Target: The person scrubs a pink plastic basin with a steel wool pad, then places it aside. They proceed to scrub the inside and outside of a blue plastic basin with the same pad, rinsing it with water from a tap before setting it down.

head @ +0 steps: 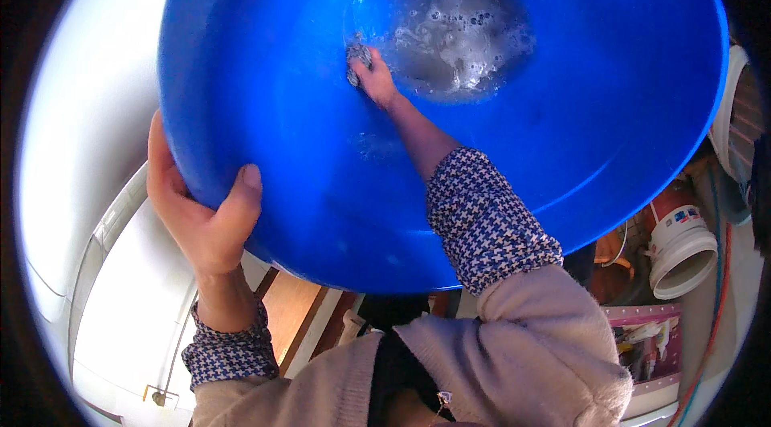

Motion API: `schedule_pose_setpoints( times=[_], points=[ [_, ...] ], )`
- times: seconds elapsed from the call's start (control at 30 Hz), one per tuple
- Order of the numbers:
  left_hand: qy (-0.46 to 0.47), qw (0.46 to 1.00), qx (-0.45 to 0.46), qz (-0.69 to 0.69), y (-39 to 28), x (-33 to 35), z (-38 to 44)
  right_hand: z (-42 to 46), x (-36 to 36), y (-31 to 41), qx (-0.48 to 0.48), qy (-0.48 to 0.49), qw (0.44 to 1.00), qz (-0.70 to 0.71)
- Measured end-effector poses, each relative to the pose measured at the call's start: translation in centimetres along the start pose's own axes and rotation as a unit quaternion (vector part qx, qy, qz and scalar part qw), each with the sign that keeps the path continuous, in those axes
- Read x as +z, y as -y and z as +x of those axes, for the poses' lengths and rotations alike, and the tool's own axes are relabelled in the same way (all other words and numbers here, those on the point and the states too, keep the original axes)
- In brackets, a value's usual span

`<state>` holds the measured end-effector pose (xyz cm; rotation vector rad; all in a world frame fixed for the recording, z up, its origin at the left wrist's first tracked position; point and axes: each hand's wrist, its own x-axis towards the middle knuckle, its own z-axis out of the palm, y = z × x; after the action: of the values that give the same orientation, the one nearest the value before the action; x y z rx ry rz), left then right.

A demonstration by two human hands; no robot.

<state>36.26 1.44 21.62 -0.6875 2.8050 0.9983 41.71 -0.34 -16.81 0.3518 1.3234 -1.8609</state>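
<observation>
A large blue plastic tub point(337, 204) fills most of the view, tilted before me. My left hand point(208, 210) grips its rim at the left, thumb inside and fingers around the outer wall. Inside the tub, my right hand point(374, 75) holds a grey scrubbing pad point(358, 63), which looks like steel wool, against the wall. Beside that hand, cloudy grey water point(461, 29) with bubbles lies in the bottom. A small wet, foamy patch point(370, 144) shows on the wall nearer to me.
A white bucket point(683, 252) lies on its side at the right, near red and teal hoses point(720, 282). Below it stands a pink box point(647, 343) of assorted items. A large white surface point(84, 96) curves along the left.
</observation>
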Motion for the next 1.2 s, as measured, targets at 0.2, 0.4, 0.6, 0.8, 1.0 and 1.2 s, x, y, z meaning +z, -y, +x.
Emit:
schedule_pose_setpoints(
  times=[0.2,0.4,0.6,0.8,1.0,1.2],
  points=[
    [0.018,0.999,-0.010,-0.040,0.2,-0.4,2.0,-3.3,-16.9,-8.0,0.044,-0.007,0.713,-0.699],
    [-0.008,0.998,-0.032,-0.058,1.0,-0.5,1.2,-2.3,-12.8,-7.6,0.176,-0.120,0.671,-0.710],
    [0.006,0.997,-0.027,-0.066,0.0,0.0,0.8,4.9,2.0,6.3,0.012,-0.129,0.964,0.232],
    [0.092,0.992,0.016,-0.080,-5.0,1.0,1.9,-0.5,-6.1,-4.5,0.008,-0.085,0.981,-0.174],
    [0.041,0.997,-0.017,-0.069,-4.9,0.4,0.9,-2.1,-24.7,2.7,0.012,0.042,0.634,-0.772],
    [0.075,0.995,0.034,-0.055,-7.7,1.9,2.3,7.2,-34.8,13.5,-0.423,-0.067,0.730,-0.532]
  ],
)
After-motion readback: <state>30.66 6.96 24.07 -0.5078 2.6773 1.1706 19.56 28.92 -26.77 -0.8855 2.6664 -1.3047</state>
